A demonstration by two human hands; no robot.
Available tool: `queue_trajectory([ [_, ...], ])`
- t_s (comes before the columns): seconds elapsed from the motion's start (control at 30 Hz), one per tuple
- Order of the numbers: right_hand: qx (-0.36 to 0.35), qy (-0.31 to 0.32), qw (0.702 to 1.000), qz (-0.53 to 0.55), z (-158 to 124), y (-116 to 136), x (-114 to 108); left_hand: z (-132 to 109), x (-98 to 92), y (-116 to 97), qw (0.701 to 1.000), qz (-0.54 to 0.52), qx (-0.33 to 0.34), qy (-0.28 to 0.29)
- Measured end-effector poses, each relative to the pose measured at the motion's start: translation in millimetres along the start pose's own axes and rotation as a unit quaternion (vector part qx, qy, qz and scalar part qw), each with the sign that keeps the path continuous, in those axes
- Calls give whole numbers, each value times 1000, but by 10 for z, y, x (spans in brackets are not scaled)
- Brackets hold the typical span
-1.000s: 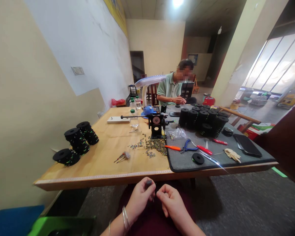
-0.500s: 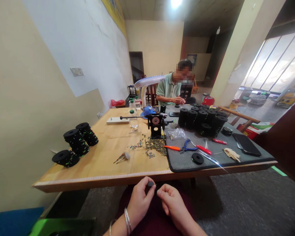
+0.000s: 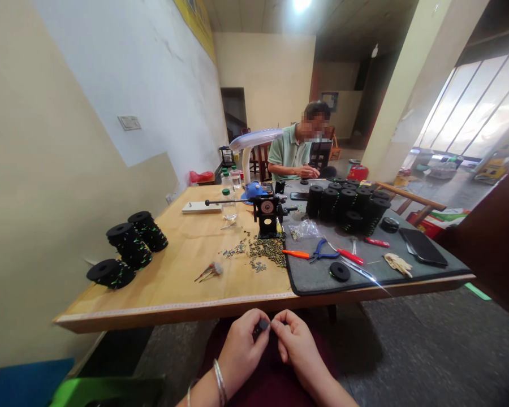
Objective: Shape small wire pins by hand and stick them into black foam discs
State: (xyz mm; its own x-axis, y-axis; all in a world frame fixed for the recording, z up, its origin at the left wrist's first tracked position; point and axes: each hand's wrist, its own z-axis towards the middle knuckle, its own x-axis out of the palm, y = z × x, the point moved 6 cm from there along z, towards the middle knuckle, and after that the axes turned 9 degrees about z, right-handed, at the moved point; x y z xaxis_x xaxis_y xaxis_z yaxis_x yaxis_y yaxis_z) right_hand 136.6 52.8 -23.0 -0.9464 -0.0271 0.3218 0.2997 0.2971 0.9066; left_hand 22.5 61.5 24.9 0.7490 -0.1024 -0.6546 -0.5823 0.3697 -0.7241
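Just in front of the table edge, over my lap, my left hand (image 3: 246, 346) pinches a small dark round piece (image 3: 262, 325) between thumb and fingers. Its exact kind is too small to make out. My right hand (image 3: 296, 342) is closed beside it, thumb and forefinger pressed together and fingertips meeting those of my left hand. Whatever it may grip is hidden. Beyond my hands, a small bundle of thin floats or sticks (image 3: 210, 271) lies on the wooden table (image 3: 165, 282). A pile of small striped pieces (image 3: 268, 251) lies behind it.
A black winding machine (image 3: 268, 217) and a desk lamp (image 3: 254, 138) stand mid-table. Black foam spools (image 3: 127, 243) stand left, more spools (image 3: 348, 200) right. Pliers (image 3: 320, 250), scissors (image 3: 360, 268) and a black spool (image 3: 340, 271) lie on the grey mat (image 3: 309, 282). A person (image 3: 294, 150) sits opposite.
My right hand has come in against my left, closing the small gap between their fingertips. The dark piece has turned slightly in my left fingers. The view has shifted a little.
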Motion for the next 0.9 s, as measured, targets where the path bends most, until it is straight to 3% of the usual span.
queue_trajectory([
  [0.9,-13,-29,999,38,17,-1,-69,7,24,0,999,-27,-29,13],
])
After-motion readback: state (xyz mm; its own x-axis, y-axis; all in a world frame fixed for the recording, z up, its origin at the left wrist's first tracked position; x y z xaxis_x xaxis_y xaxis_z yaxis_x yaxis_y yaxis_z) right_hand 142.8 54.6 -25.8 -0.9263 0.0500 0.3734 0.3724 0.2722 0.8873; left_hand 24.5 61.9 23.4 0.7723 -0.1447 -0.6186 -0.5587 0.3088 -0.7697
